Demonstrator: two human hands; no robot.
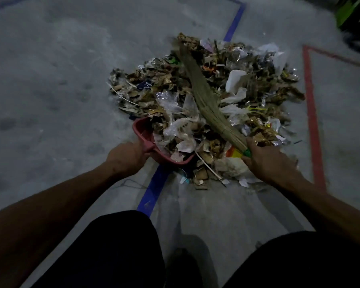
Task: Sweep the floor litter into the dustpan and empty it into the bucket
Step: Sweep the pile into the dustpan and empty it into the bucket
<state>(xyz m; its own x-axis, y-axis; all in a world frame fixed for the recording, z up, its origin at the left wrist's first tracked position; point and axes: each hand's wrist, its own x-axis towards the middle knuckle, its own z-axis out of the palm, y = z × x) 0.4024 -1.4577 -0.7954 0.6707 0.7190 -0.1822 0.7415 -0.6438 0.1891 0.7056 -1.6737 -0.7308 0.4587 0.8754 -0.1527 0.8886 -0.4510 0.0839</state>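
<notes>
Head view, dim light, concrete floor (60, 90).

We note a large pile of litter (206, 96) (torn cardboard, plastic wrap, paper scraps) lying between a blue tape line (152, 194) and a red tape line (312, 121) on the floor.

Left hand (127, 155): fingers wrapped round the handle of the red dustpan (143, 134). The pan sits at the near-left edge of the pile, mouth facing into it, and litter already lies in and over it.

Right hand (266, 161): closed round the green-banded grip of a grass broom (202, 92). The bristles lie across the top of the pile, tips reaching its far side.

The two hands are apart, one on each side of the near edge of the pile.

Progress, our judgement: the litter is gathered into one heap, so collecting looks done or nearly so. Loading the pan is under way; it holds only a small share of the heap. Most of the litter is on the floor. We expect several pan-loads will be needed.

Bucket: not identifiable here. A dark object with green on it (353, 17) sits at the top right corner, too blurred to name. Nothing shows whether any emptying has been done.
</notes>
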